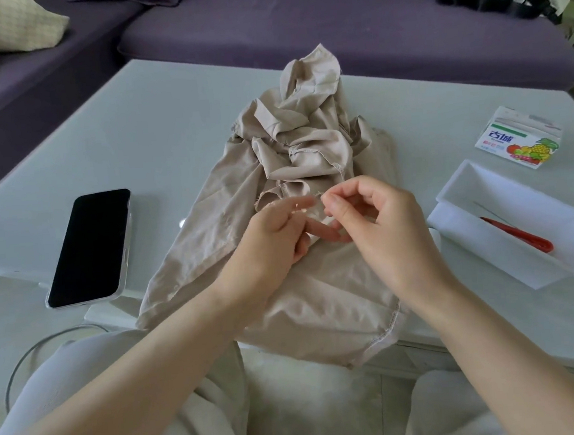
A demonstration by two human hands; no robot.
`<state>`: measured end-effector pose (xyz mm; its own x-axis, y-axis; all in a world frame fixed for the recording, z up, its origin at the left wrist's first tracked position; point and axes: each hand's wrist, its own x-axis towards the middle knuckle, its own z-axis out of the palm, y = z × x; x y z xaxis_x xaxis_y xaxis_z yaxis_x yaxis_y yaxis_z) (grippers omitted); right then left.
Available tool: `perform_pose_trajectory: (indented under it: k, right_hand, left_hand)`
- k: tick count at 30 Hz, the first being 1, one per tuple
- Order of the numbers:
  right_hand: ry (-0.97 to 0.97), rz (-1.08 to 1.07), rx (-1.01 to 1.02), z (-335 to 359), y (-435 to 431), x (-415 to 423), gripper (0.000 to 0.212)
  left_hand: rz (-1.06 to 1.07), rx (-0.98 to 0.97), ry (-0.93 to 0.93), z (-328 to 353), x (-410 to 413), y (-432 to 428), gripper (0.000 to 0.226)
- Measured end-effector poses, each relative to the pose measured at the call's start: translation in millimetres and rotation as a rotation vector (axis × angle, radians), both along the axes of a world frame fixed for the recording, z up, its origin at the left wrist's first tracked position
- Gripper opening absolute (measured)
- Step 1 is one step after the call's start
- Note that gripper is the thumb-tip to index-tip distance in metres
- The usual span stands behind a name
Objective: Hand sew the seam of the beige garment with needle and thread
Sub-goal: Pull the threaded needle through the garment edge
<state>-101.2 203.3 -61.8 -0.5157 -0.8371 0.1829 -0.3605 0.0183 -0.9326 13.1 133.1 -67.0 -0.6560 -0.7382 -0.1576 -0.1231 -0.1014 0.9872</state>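
The beige garment [295,168] lies crumpled on the glass table [155,135], its near hem hanging over the front edge. Both hands hover over its middle, close to a frayed seam edge [276,192]. My left hand [274,242] has its fingers spread and blurred by motion. My right hand [379,223] is curled, with thumb and forefinger pinched together just above the seam. Fingertips of the two hands touch. No needle or thread can be made out; anything in the pinch is too small to tell.
A black phone [90,248] lies to the left of the garment. On the right stand a white tray [504,200] with a red-handled tool [520,233] in it and a small fruit-printed box [516,139]. A purple sofa [332,31] runs behind the table.
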Motion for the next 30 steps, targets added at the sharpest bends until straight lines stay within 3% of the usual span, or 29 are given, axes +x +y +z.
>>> perform_pose_trajectory:
  k: [2,4,9,15,21,25,30]
  right_hand:
    - [-0.032,-0.003,0.000,1,1,0,0.009]
    - [-0.008,-0.014,0.022,-1,1,0,0.008]
    - [-0.020,0.009,0.032,-3,0,0,0.005]
    - [0.029,0.006,0.048,-3,2,1,0.010]
    - [-0.036,-0.057,-0.025,3,4,1,0.010]
    - [-0.122,-0.059,-0.080,10,7,2,0.011]
    - [-0.161,-0.039,-0.065,15,9,4,0.012]
  left_hand:
    - [-0.017,-0.111,-0.033,-3,0,2,0.017]
    - [-0.011,-0.074,-0.005,-5,0,2,0.010]
    - [-0.020,-0.061,0.034,-4,1,-1,0.017]
    - [0.032,-0.309,-0.099,-3,0,-2,0.017]
    - [0.035,-0.216,-0.042,-2,1,2,0.011]
    - [0.050,-0.039,0.087,2,5,0,0.011]
    - [0.056,-0.008,0.144,6,8,1,0.016]
